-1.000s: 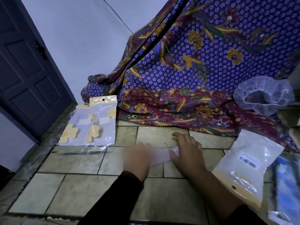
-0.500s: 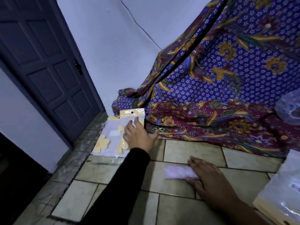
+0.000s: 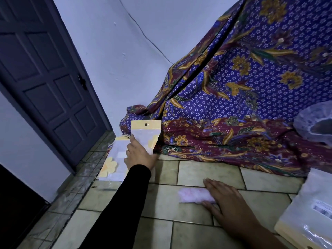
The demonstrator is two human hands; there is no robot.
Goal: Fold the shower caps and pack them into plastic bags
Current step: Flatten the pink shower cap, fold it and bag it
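A purple and maroon batik cloth with gold flowers (image 3: 242, 108) fills the view from twelve to three o'clock, draped down onto a beige tiled floor (image 3: 206, 172) that spreads across six o'clock. A dark panelled door (image 3: 45, 83) stands at nine to ten o'clock. At four o'clock a pile of clear plastic bags with cream header strips (image 3: 309, 209) lies at the frame edge. At three o'clock a translucent, puffed, unfolded shower cap (image 3: 313, 126) sits on the cloth. A second, smaller stack of clear bags printed with yellow flowers (image 3: 117, 153) lies on the floor at eight o'clock.

A second ago both hands were together on the cap. Half a second ago the left hand (image 3: 139, 155) lay on that smaller stack. Now it pinches the lower part of one clear, cream-topped plastic bag (image 3: 146, 133) and holds it upright, clear of the stack, toward eight o'clock of centre.

The right hand (image 3: 228, 200), at five o'clock, lies flat with its fingers straight, pressing one end of the small, pale pink folded shower cap (image 3: 192, 194) to the tiles. The rest of the cap sticks out at the hand's nine o'clock.

So the folding looks finished and packing is starting. The bag probably has to come over to the cap and have its mouth opened, while the press keeps the fold from springing loose.
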